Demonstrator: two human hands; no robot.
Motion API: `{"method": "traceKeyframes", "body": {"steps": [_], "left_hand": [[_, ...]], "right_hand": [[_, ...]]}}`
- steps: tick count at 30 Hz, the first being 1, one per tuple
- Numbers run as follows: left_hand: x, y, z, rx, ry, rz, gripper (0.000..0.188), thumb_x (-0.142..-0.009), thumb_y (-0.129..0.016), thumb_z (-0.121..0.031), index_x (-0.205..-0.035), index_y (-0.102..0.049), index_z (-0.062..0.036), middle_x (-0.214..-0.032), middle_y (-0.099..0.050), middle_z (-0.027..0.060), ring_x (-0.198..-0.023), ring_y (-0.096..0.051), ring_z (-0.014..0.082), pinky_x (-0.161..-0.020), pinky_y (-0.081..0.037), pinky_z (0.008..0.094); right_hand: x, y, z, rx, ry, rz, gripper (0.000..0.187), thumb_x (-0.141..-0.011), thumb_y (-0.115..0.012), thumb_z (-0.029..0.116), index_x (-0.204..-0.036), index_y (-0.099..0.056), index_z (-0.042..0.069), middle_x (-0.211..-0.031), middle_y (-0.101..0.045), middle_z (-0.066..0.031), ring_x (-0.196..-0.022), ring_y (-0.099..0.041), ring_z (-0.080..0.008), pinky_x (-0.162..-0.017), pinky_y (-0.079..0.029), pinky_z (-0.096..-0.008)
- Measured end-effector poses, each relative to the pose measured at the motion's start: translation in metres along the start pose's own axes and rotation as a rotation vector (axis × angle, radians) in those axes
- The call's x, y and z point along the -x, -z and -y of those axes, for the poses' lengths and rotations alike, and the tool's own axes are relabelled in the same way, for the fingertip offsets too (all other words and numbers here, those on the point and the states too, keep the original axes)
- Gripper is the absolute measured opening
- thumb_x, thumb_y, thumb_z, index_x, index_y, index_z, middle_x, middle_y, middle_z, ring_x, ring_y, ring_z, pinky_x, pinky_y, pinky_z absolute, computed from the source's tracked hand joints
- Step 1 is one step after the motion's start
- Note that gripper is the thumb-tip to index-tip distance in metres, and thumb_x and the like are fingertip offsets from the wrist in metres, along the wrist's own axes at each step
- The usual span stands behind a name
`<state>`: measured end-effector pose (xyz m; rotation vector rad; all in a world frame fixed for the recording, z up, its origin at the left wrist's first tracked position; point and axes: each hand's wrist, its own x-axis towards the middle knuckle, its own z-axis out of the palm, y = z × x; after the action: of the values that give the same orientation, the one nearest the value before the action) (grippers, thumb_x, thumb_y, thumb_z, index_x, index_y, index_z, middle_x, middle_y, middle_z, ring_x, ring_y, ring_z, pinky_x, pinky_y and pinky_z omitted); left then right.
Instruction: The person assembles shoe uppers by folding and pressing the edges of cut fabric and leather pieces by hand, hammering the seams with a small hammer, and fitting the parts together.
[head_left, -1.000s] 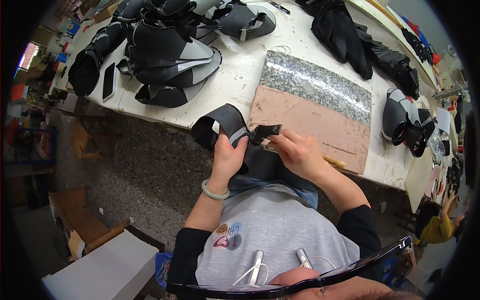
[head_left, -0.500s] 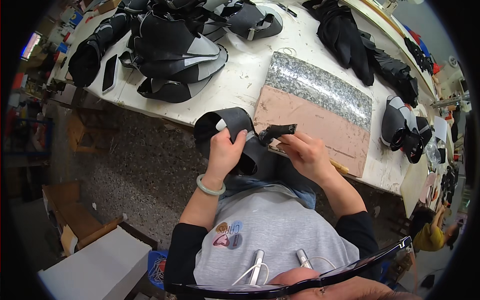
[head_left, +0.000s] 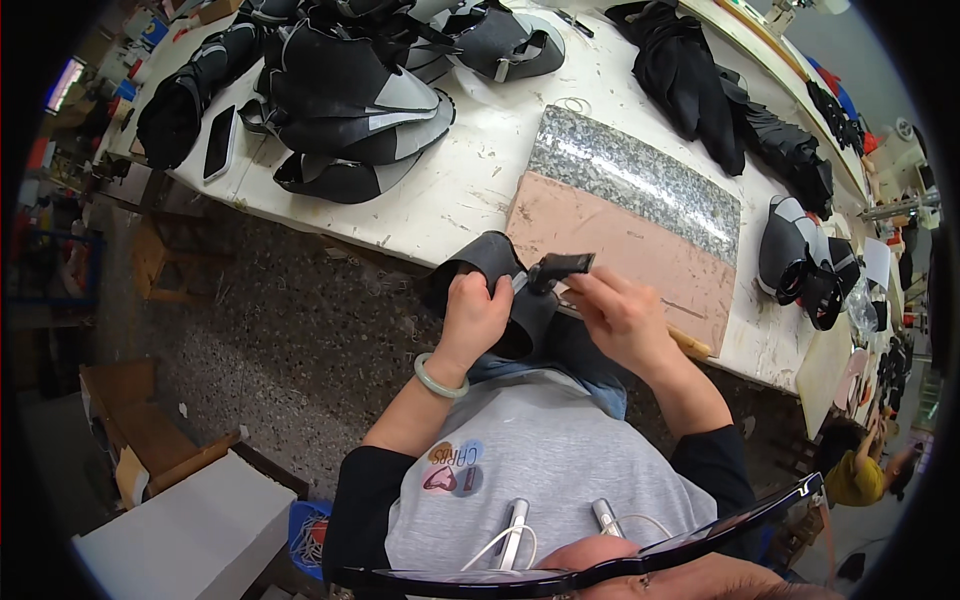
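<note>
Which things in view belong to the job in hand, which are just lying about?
Likely the job:
black curved piece, in left hand
small black object, in right hand
piled black-and-grey pieces

Probably just lying about:
phone
blue basket

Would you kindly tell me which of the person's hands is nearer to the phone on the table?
Left. The left hand, gripping the black piece, is right of the phone and closer to the body; the right hand is farther right.
</note>
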<state>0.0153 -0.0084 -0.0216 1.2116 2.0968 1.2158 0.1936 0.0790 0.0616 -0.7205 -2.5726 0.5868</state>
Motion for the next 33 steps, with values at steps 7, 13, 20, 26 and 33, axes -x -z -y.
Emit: {"method": "traceKeyframes", "body": {"steps": [7,13,20,26,33], "left_hand": [[-0.001,0.004,-0.004,0.217,0.012,0.005,0.024,-0.082,-0.067,-0.017,-0.085,-0.062,0.0068,-0.075,-0.064,0.0169,-0.067,-0.062,0.0270,-0.064,-0.049,0.0359],[-0.014,0.017,-0.001,0.168,0.006,-0.030,0.028,-0.080,-0.066,-0.019,-0.076,-0.058,0.0067,-0.074,-0.059,0.0231,-0.072,-0.058,0.0374,-0.066,-0.046,0.0424],[-0.016,0.012,0.001,0.064,-0.019,-0.026,0.031,-0.079,-0.064,-0.018,-0.065,-0.050,0.0060,-0.068,-0.054,0.0245,-0.070,-0.052,0.0403,-0.065,-0.042,0.0474],[-0.014,0.014,0.000,0.025,0.021,-0.004,0.031,-0.076,-0.069,-0.019,-0.069,-0.053,0.0068,-0.067,-0.056,0.0216,-0.064,-0.053,0.0334,-0.060,-0.043,0.0415],[-0.013,0.013,-0.001,-0.003,0.021,-0.017,0.034,-0.076,-0.069,-0.020,-0.067,-0.051,0.0068,-0.066,-0.054,0.0230,-0.062,-0.052,0.0347,-0.059,-0.043,0.0422]], "right_hand": [[-0.001,-0.008,-0.001,0.046,0.024,0.023,0.017,-0.082,-0.065,0.011,-0.097,-0.060,0.008,-0.083,-0.061,-0.0067,-0.060,-0.061,-0.0275,-0.050,-0.049,-0.0364],[-0.005,-0.009,-0.004,-0.043,-0.017,-0.015,0.020,-0.082,-0.065,0.011,-0.101,-0.061,0.008,-0.080,-0.061,-0.0079,-0.061,-0.062,-0.0276,-0.051,-0.049,-0.0370],[-0.012,-0.012,-0.003,-0.010,0.065,-0.105,0.021,-0.081,-0.066,0.008,-0.101,-0.061,0.006,-0.080,-0.060,-0.0088,-0.065,-0.062,-0.0278,-0.054,-0.050,-0.0373],[-0.023,-0.011,-0.003,-0.089,-0.026,-0.166,0.017,-0.082,-0.066,0.011,-0.098,-0.062,0.007,-0.083,-0.061,-0.0080,-0.065,-0.062,-0.0276,-0.054,-0.049,-0.0366],[-0.024,-0.012,-0.002,-0.020,-0.017,-0.081,0.018,-0.081,-0.065,0.010,-0.099,-0.062,0.009,-0.081,-0.060,-0.0083,-0.064,-0.062,-0.0280,-0.054,-0.050,-0.0372]]}}
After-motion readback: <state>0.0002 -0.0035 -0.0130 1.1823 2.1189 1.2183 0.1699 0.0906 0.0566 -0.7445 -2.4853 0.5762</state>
